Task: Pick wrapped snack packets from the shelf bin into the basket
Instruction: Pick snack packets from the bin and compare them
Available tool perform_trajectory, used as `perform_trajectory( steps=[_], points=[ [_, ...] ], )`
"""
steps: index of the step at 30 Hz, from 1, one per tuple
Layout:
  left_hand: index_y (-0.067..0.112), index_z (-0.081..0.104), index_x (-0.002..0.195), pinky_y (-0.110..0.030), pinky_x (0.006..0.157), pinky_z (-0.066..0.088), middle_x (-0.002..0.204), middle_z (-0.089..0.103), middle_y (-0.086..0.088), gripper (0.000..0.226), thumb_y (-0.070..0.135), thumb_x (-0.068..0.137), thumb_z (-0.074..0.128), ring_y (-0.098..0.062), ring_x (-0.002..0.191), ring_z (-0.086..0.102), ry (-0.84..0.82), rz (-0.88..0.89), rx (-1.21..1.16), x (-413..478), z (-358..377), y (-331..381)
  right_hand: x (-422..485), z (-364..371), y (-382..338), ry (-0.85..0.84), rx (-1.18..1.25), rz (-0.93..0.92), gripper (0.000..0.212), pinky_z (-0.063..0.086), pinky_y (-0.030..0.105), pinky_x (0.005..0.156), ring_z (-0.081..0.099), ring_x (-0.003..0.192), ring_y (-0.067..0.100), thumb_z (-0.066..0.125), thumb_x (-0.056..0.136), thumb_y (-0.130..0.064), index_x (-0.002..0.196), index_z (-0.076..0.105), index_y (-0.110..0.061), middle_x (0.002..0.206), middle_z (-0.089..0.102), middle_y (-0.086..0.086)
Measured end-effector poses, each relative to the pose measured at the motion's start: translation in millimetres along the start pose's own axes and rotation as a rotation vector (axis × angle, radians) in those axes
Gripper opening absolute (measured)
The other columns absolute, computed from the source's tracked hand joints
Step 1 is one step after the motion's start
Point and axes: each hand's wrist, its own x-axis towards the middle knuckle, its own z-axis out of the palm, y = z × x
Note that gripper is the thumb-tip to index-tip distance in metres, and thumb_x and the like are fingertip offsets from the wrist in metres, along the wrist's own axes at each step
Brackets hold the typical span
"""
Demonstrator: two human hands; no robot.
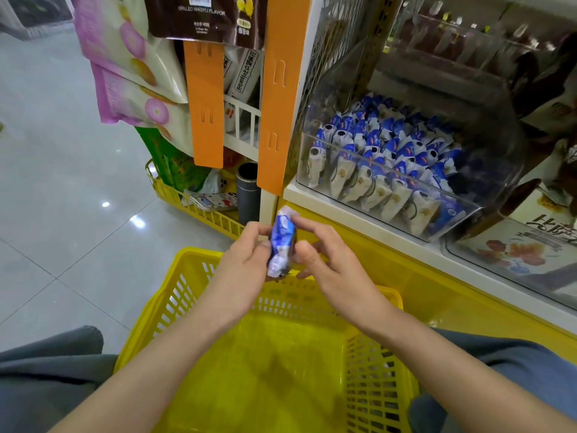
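Right now your left hand (240, 270) and right hand (331, 270) both pinch one snack packet (282, 242), grips closed at its 9 and 3 o'clock. Its long axis runs 12-to-6 above the basket (199, 254) far rim; release toward 6.

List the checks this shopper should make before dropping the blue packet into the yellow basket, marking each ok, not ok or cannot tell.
1. Blue packet held securely: ok, left hand and right hand both pinch it.
2. Packet over the yellow basket opening: cannot tell, it hangs near the far rim.
3. Basket has room: ok.
4. Wrapper sealed: cannot tell, blurred.
5. Clear bin holds more packets: ok.
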Motion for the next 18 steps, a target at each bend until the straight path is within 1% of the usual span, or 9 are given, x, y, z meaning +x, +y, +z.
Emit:
perform_trajectory(
  steps=[2,4,6,8,11,13,14,16,18],
  points=[
    [0.017,0.056,0.09,-0.035,0.069,0.054,0.086,0.061,-0.015,0.02,0.019,0.096,0.037,-0.025,0.077,0.063,-0.089,-0.19,-0.29,3,2,13,2,-4,-4,-0.001,0.01,-0.006,0.039,0.055,0.027,0.071,0.057,0.084,0.015,0.053,0.092,-0.014,0.126,0.044,-0.03,0.127,0.048,-0.003],
    [0.011,0.056,0.106,-0.034,0.072,0.057,0.098,0.066,-0.014,0.025,0.028,0.095,0.043,-0.025,0.088,0.066,-0.146,-0.201,-0.402,0,3,16,3,-6,-6,0.04,-0.012,0.024,0.047,0.054,0.033,0.074,0.055,0.078,0.009,0.059,0.088,-0.01,0.125,0.041,-0.032,0.127,0.049,-0.007],
    [0.011,0.055,0.111,-0.031,0.075,0.058,0.107,0.067,-0.01,0.025,0.023,0.089,0.054,-0.02,0.094,0.067,-0.168,-0.124,-0.361,-5,4,14,5,-9,-6,0.077,-0.021,0.075,0.056,0.051,0.027,0.072,0.054,0.074,0.004,0.065,0.084,-0.012,0.13,0.037,-0.028,0.123,0.049,-0.011],
    [0.017,0.056,0.109,-0.028,0.074,0.057,0.106,0.068,-0.006,0.021,0.013,0.088,0.057,-0.016,0.093,0.068,-0.167,-0.095,-0.335,-7,6,12,8,-13,-6,0.072,-0.021,0.128,0.059,0.048,0.019,0.069,0.055,0.075,0.002,0.067,0.082,-0.016,0.133,0.038,-0.021,0.122,0.05,-0.01],
    [0.02,0.057,0.115,-0.03,0.079,0.056,0.109,0.068,-0.005,0.024,0.015,0.092,0.051,-0.016,0.096,0.067,-0.21,-0.117,-0.365,-3,4,11,10,-18,-8,-0.012,0.089,0.173,0.031,0.048,0.012,0.071,0.058,0.082,0.003,0.062,0.086,-0.012,0.115,0.056,-0.015,0.114,0.062,0.001],
    [0.02,0.058,0.116,-0.028,0.082,0.055,0.108,0.069,-0.004,0.025,0.017,0.092,0.052,-0.014,0.096,0.067,-0.251,-0.075,-0.299,0,2,9,10,-21,-9,-0.002,0.194,0.188,0.022,0.05,0.014,0.068,0.059,0.08,0.005,0.06,0.086,-0.006,0.108,0.06,-0.007,0.103,0.065,0.005],
    [0.021,0.06,0.112,-0.024,0.078,0.055,0.105,0.07,-0.004,0.022,0.017,0.091,0.053,-0.01,0.092,0.067,-0.238,-0.03,-0.23,1,0,9,10,-22,-10,0.02,0.23,0.189,0.02,0.051,0.015,0.066,0.061,0.078,0.004,0.06,0.085,-0.004,0.106,0.06,-0.005,0.098,0.066,0.005],
    [0.019,0.066,0.099,-0.017,0.067,0.054,0.095,0.07,-0.004,0.015,0.013,0.089,0.056,-0.005,0.081,0.066,-0.154,0.053,-0.098,5,-1,10,9,-24,-11,0.071,0.261,0.175,0.015,0.055,0.02,0.065,0.063,0.073,0.003,0.061,0.084,-0.003,0.098,0.059,-0.009,0.089,0.066,0.002],
    [0.017,0.068,0.087,-0.017,0.063,0.054,0.085,0.07,-0.006,0.012,0.01,0.088,0.059,-0.009,0.075,0.064,-0.114,0.091,-0.062,9,-2,12,8,-24,-11,0.111,0.22,0.149,0.013,0.056,0.023,0.065,0.063,0.073,0.007,0.061,0.085,-0.006,0.094,0.058,-0.014,0.085,0.066,-0.001]
  ],
)
